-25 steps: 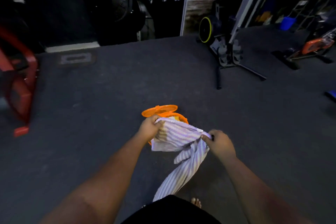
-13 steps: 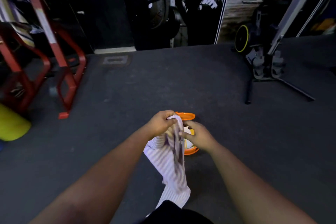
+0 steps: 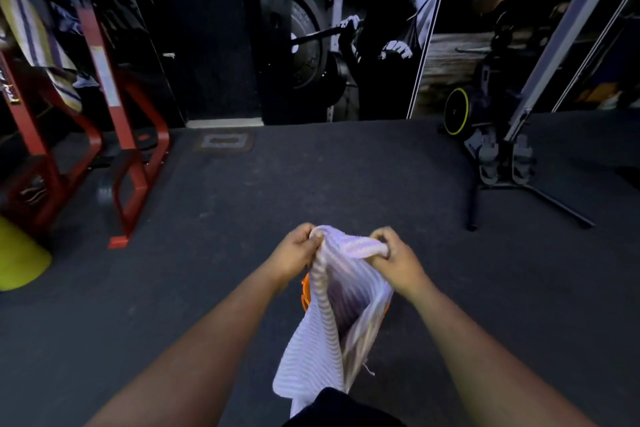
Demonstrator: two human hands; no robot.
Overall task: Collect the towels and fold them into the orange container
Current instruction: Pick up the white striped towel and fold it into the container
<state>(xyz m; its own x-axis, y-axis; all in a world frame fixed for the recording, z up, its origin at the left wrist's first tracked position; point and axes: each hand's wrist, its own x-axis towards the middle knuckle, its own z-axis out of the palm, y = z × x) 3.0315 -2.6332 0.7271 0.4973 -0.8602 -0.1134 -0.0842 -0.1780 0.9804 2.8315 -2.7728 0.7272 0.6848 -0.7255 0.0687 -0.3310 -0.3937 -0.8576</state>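
A white towel with faint purple stripes point(image 3: 322, 343) hangs doubled in front of me. My left hand point(image 3: 294, 251) pinches its upper left corner and my right hand point(image 3: 394, 262) pinches the upper right corner, a short span of cloth stretched between them. The orange container point(image 3: 304, 291) stands on the floor right behind the towel; only a sliver of its rim shows at the towel's left edge. Another striped towel point(image 3: 33, 28) is draped over the red rack at the far left.
A red steel rack point(image 3: 117, 135) stands on the left with a yellow-green object point(image 3: 17, 256) on the floor beside it. An exercise bike stand point(image 3: 502, 166) sits at the right. A wall poster point(image 3: 346, 31) fills the back. Dark rubber floor point(image 3: 311, 177) lies between.
The hands, pressed together half a second ago, have drawn apart and lifted the towel's top edge. The towel now covers nearly all of the orange container. The view has turned left.
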